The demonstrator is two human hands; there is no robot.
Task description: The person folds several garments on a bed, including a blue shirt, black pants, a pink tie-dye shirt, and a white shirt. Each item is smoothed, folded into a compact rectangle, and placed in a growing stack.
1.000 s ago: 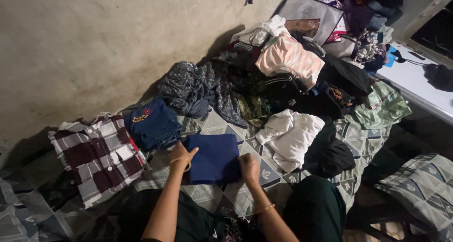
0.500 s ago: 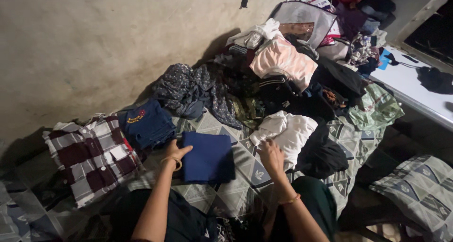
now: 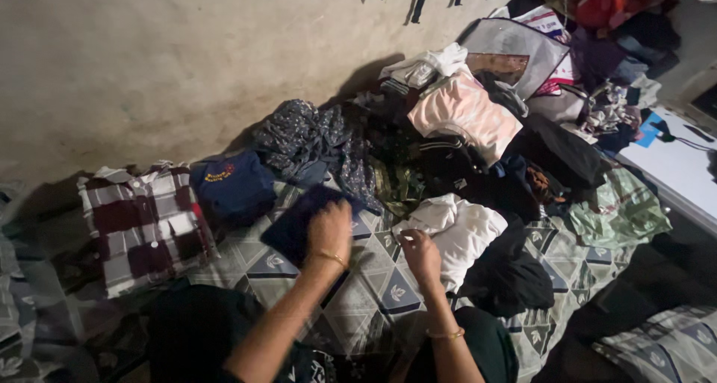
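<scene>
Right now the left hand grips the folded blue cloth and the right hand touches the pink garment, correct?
Not quite. The left hand does grip the folded blue cloth, but the right hand touches the white garment, not the pink garment, which lies farther back in the pile. The head view shows it.

The left hand (image 3: pixel 331 230) grips a folded blue cloth (image 3: pixel 299 220), lifted just right of the checked shirt (image 3: pixel 142 222). The right hand (image 3: pixel 420 253) touches the white garment (image 3: pixel 459 230) beside that cloth.
</scene>
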